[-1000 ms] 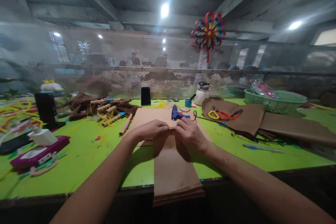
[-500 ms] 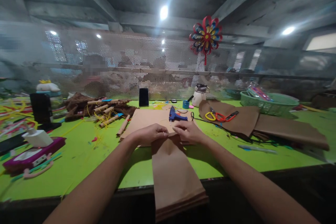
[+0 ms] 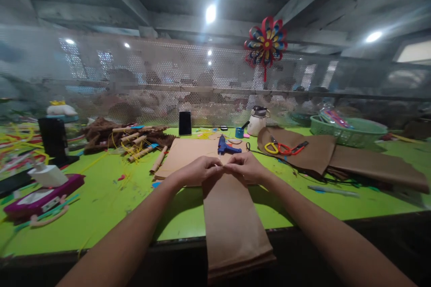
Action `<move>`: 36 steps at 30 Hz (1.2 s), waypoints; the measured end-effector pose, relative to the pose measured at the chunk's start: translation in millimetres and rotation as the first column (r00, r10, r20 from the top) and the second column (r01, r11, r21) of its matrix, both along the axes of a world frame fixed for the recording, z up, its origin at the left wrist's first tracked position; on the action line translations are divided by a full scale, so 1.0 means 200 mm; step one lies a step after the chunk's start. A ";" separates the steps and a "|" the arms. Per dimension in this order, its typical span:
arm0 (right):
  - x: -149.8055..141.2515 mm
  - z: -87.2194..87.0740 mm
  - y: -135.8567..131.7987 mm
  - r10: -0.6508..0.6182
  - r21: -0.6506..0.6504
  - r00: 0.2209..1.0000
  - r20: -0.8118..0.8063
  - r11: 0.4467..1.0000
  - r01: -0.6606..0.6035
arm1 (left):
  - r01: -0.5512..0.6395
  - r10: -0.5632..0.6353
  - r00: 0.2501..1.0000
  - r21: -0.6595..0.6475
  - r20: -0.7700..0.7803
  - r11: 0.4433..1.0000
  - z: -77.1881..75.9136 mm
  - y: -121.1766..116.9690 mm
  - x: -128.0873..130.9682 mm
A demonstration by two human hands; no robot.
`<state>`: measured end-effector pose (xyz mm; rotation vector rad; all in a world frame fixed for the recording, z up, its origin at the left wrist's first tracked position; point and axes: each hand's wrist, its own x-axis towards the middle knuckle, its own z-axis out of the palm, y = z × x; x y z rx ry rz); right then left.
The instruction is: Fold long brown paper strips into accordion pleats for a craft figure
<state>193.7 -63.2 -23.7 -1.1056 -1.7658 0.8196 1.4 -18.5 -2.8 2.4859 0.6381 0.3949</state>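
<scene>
A long strip of folded brown paper (image 3: 234, 224) runs from my fingers toward me, and its layered end hangs past the table's front edge. My left hand (image 3: 202, 170) pinches the far end of the paper. From the other side my right hand (image 3: 247, 167) grips the same end, the fingertips of both hands nearly touching. Just beyond them a blue glue gun (image 3: 228, 145) lies on a stack of lighter brown paper sheets (image 3: 183, 154).
To the right, scissors (image 3: 284, 148) with yellow and red handles lie on brown paper (image 3: 313, 154), near a green basket (image 3: 352, 133). On the left are paper rolls (image 3: 138, 143), a purple power strip (image 3: 63, 190) and a black phone stand (image 3: 54, 136). A white jug (image 3: 257, 122) stands behind.
My hands have drawn closer together at the paper's far end, the left one moving right. The strip has shifted slightly right. The glue gun stays on the sheets.
</scene>
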 end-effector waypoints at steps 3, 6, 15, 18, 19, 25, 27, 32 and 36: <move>0.01 -0.01 0.00 -0.012 0.069 0.999 0.048 0.998 0.009 | -0.033 0.034 0.999 0.066 -0.008 0.997 -0.01 0.00 0.00; 0.02 -0.02 0.01 -0.012 0.124 0.993 0.114 0.992 -0.002 | -0.047 0.050 0.999 0.121 -0.017 0.992 -0.02 0.00 0.01; 0.06 0.00 0.01 0.073 0.171 0.953 0.295 0.977 -0.128 | -0.017 0.021 0.999 0.127 -0.037 0.992 -0.02 0.00 0.01; 0.05 0.00 0.02 0.064 0.183 0.930 0.361 0.973 -0.138 | -0.030 0.037 0.998 0.133 -0.051 0.991 -0.03 0.02 0.01; 0.05 0.00 0.02 0.059 0.186 0.922 0.382 0.973 -0.139 | -0.032 0.040 0.998 0.129 -0.056 0.991 -0.03 0.02 0.00; 0.04 -0.01 0.03 0.051 0.152 0.929 0.368 0.982 -0.115 | -0.056 0.059 0.997 0.082 -0.044 0.995 -0.01 0.01 -0.01; 0.04 -0.01 0.02 0.041 0.143 0.932 0.361 0.985 -0.099 | -0.049 0.052 0.997 0.049 -0.063 0.998 0.00 0.01 -0.03; 0.04 -0.01 0.01 0.052 0.171 0.903 0.426 0.976 -0.137 | -0.021 0.027 0.996 0.070 -0.082 0.997 0.00 0.02 -0.03; 0.03 -0.02 0.02 0.098 0.186 0.881 0.462 0.961 -0.204 | -0.001 0.007 0.995 0.069 -0.095 0.998 -0.01 0.01 -0.02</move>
